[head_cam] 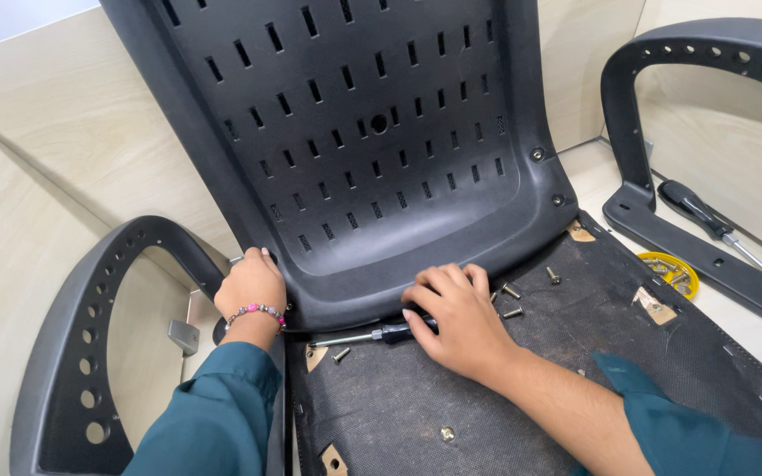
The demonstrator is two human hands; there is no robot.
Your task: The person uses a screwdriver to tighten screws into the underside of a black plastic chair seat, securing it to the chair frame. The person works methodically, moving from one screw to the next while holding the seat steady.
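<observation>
Left hand (252,284) at 8 o'clock, wrist bent up, beaded bracelet (257,310) showing, fingers curled in a closed grip round the lower left edge of the black slotted chair backrest (354,123). Right hand (451,313) near centre, palm down, forearm reaching in from 5 o'clock, fingers folded over the black handle of a screwdriver (372,334), shaft pointing toward 9 o'clock, lying flat on the dark fabric underside of the seat base (522,414). Loose screws (511,291) scattered just beside the right hand at 1 o'clock. Black armrest (72,353) at 8 o'clock, second armrest (663,115) at 2 o'clock. Second screwdriver (694,210) and yellow dish of hardware (674,273) on the worktop (46,123) at 3 o'clock.
</observation>
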